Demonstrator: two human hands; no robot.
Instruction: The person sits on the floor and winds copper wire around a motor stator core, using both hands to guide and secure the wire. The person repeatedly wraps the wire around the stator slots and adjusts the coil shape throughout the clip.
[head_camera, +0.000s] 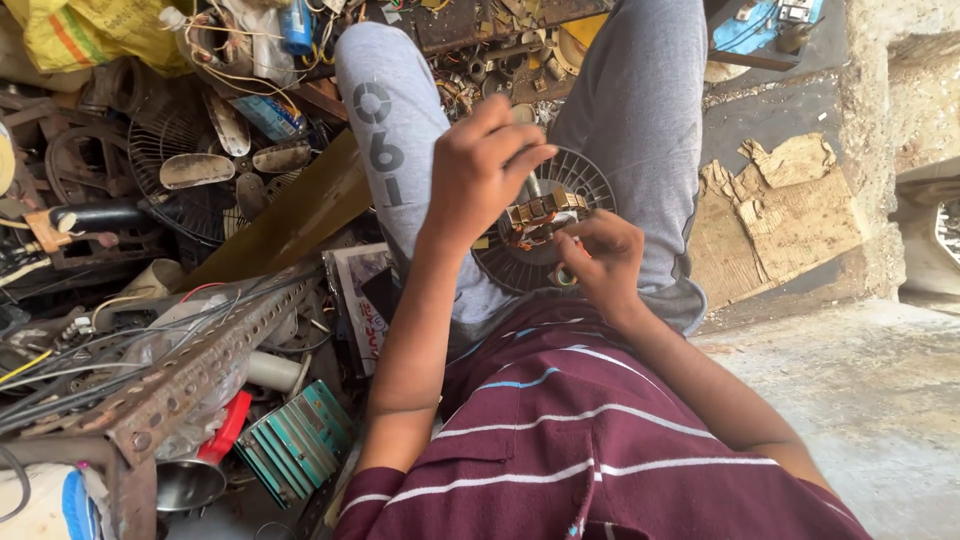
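Seemingly both hands, left (480, 170); right (600, 262), grip one motor stator (540, 215).

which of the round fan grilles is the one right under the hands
The dark fan grille on the lap, beneath both hands; the other fan guard lies in the scrap at left.

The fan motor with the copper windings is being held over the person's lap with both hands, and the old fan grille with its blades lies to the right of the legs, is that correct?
Not quite: the head view shows the fan grille lying left of the legs, among the scrap. The rest holds: the left hand and right hand hold the fan motor over the lap.
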